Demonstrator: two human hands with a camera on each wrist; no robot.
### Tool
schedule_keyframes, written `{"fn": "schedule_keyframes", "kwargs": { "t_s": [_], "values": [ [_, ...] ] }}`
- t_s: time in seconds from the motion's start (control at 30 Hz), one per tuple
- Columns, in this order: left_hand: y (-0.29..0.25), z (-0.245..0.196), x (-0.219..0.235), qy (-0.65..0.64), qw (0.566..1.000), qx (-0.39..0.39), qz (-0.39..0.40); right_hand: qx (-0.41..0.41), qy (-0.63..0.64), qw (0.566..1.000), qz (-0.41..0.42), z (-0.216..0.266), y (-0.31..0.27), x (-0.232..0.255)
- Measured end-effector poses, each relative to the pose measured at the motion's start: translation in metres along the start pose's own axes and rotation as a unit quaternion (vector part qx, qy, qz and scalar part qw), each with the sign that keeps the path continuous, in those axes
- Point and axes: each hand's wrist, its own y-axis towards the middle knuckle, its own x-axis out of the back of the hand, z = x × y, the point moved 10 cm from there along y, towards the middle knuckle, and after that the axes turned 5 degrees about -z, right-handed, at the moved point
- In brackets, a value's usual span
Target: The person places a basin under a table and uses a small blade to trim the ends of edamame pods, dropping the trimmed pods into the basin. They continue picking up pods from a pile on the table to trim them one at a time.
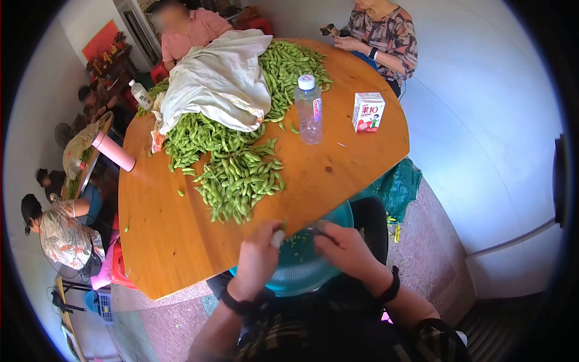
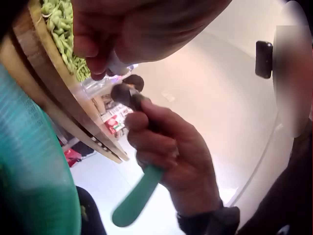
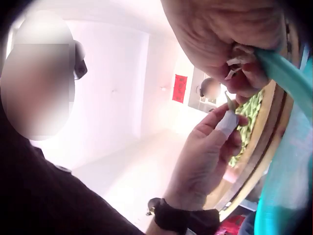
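In the right wrist view the left hand, with a white wrap on its thumb, pinches a green pod. My right hand curls its fingers round a green handle in the left wrist view; a dark metal part shows by its fingertips. From the head, the left hand and right hand are apart, above a teal basin with small pale green pieces in it. A pile of pods lies on the wooden table, beyond both hands.
On the table stand a clear bottle, a juice carton, a pink flask and a white bottle. A pale cloth covers part of the pods. Two people sit across the table; others sit at the left. A green sack lies right.
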Motion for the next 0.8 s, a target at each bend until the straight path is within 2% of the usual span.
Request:
{"fn": "schedule_keyframes", "kwargs": {
  "t_s": [0.03,0.07,0.1,0.17,0.2,0.33,0.4,0.47,0.53,0.6,0.63,0.7,0.8],
  "values": [
    [-0.003,-0.005,0.0,-0.073,0.997,0.006,-0.012,-0.01,0.056,0.998,0.038,0.002,0.003,-0.013],
    [-0.005,-0.01,-0.001,-0.128,0.992,0.006,-0.003,-0.01,0.058,0.998,0.037,0.001,0.005,-0.017],
    [-0.008,-0.008,-0.002,-0.127,0.992,0.005,-0.003,-0.017,0.081,0.995,0.057,-0.001,0.006,-0.025],
    [-0.018,-0.002,-0.007,-0.104,0.995,-0.004,0.006,-0.025,0.102,0.991,0.081,-0.003,0.006,-0.035],
    [-0.025,-0.01,-0.009,0.024,0.998,-0.064,-0.005,-0.028,0.09,0.992,0.084,-0.006,0.003,-0.038],
    [-0.032,-0.015,-0.015,0.034,0.999,-0.039,0.016,-0.042,0.069,0.993,0.083,-0.013,-0.006,-0.038],
    [-0.035,-0.02,-0.015,0.093,0.994,-0.055,-0.003,-0.043,0.07,0.992,0.091,-0.013,-0.01,-0.037],
    [-0.035,-0.022,-0.016,0.097,0.992,-0.076,-0.02,-0.041,0.072,0.992,0.1,-0.014,-0.013,-0.036],
    [-0.036,-0.024,-0.016,0.102,0.989,-0.098,-0.037,-0.075,0.063,0.989,0.112,-0.026,-0.015,-0.038],
    [-0.04,-0.005,-0.018,-0.001,1.0,-0.004,-0.029,-0.091,0.078,0.987,0.111,-0.031,-0.019,-0.039],
    [-0.041,-0.006,-0.019,-0.001,1.0,-0.004,-0.027,-0.106,0.094,0.984,0.11,-0.033,-0.021,-0.039],
    [-0.045,0.004,-0.025,-0.017,0.998,0.059,-0.004,-0.111,0.098,0.983,0.105,-0.035,-0.024,-0.04],
    [-0.044,-0.001,-0.027,-0.045,0.999,0.023,-0.017,-0.109,0.102,0.984,0.092,-0.034,-0.027,-0.039]
  ]
}}
